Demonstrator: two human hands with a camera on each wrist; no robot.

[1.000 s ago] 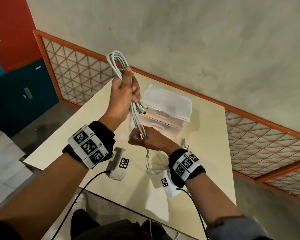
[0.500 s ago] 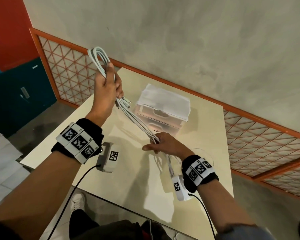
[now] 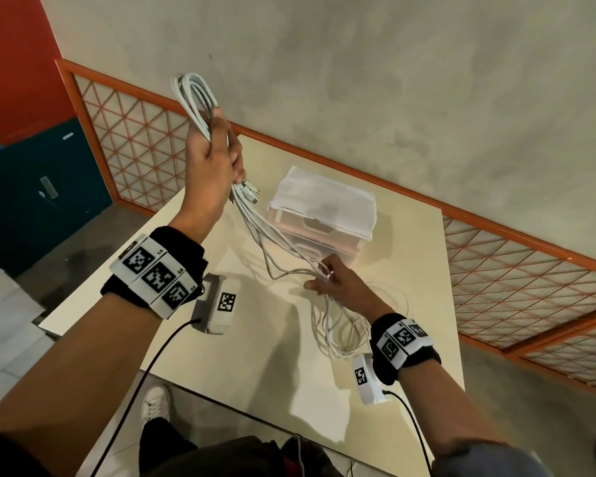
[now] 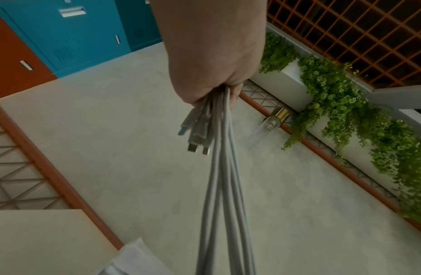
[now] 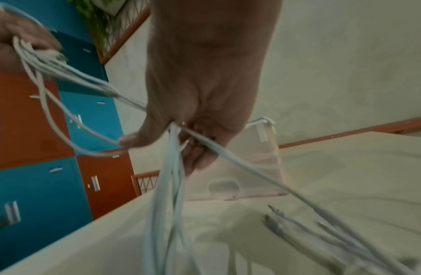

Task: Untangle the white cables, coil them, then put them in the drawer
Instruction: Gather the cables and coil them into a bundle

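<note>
My left hand (image 3: pixel 214 160) is raised above the table and grips a folded bundle of white cables (image 3: pixel 195 101), whose loop sticks out above the fist. Several plug ends (image 4: pixel 197 141) hang just below that fist. The cables (image 3: pixel 272 235) slant down to my right hand (image 3: pixel 334 284), low over the table, which pinches the strands between thumb and fingers (image 5: pixel 193 145). Below it loose cable (image 3: pixel 338 325) lies in loops on the table. A translucent white drawer unit (image 3: pixel 320 215) stands behind, its drawers closed.
The cream table (image 3: pixel 255 373) has a front edge near my body and a left edge by a drop to the floor. An orange lattice railing (image 3: pixel 135 139) and a grey wall stand behind. Blue and orange lockers (image 3: pixel 31 187) are at the left.
My left hand has lifted the bundle higher and leftward. My right hand has slid down along the cables toward the table, drawing the strands out longer between the two hands.
</note>
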